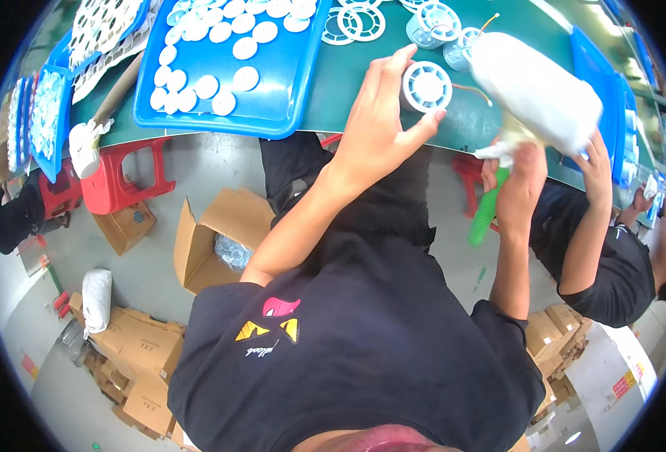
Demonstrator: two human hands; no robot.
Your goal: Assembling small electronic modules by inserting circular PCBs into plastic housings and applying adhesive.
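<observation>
My left hand (384, 113) is at the table edge, fingers and thumb curled round a small round motor-like part. Its white, spoked top (428, 87) faces up, and a thin brown wire (472, 92) trails from its right side. My right hand (520, 181) grips the green handle (484, 216) of a mallet. The mallet's large head (536, 92), wrapped in white, is raised over the table to the right of the part and slightly blurred. Just beyond stand two similar parts with clear bodies (437, 22), partly behind the mallet head.
A blue tray (291, 113) of white discs lies left on the green table (338, 90). White rings (365, 24) lie at the back. Another mallet (86, 147) rests farther left. A co-worker's hand (597, 169) is close right. Red stools (114, 184) and an open carton (197, 248) stand below.
</observation>
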